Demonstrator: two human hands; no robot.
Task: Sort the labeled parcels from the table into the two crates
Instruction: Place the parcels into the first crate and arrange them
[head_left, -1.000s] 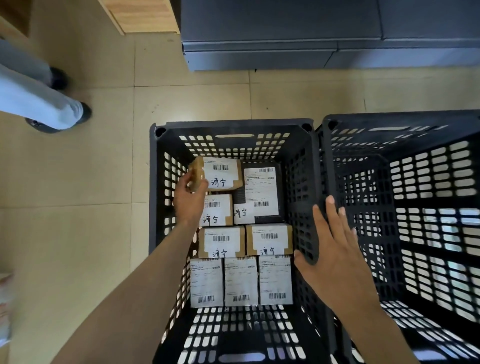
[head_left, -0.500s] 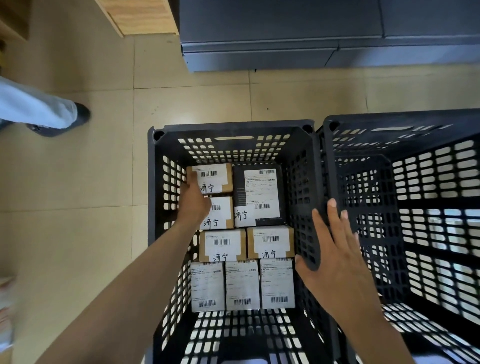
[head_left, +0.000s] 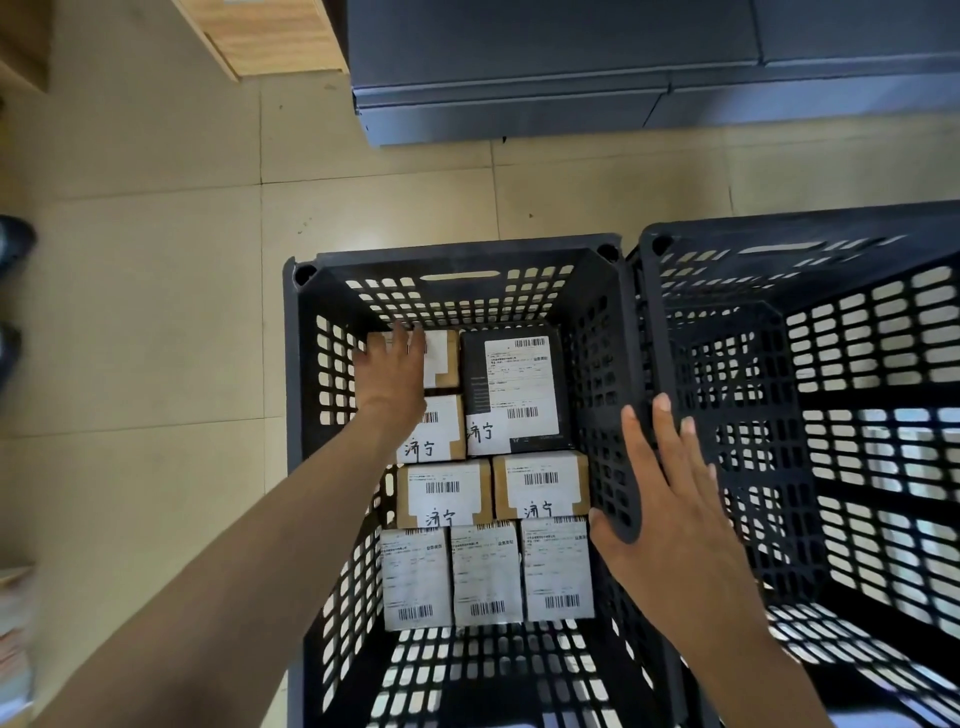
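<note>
Left hand (head_left: 392, 366): fingers straight, pressing flat on the brown parcel (head_left: 441, 358) in the far-left corner of the left crate (head_left: 452, 254).
Right hand (head_left: 670, 504): released, fingers straight over that crate's right wall.
Right crate (head_left: 779, 239): just beside.

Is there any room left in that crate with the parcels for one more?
Yes. The left crate has bare mesh floor at its near end, in front of the three white parcels. The far end is packed wall to wall, where the left hand lies on a brown parcel.
</note>
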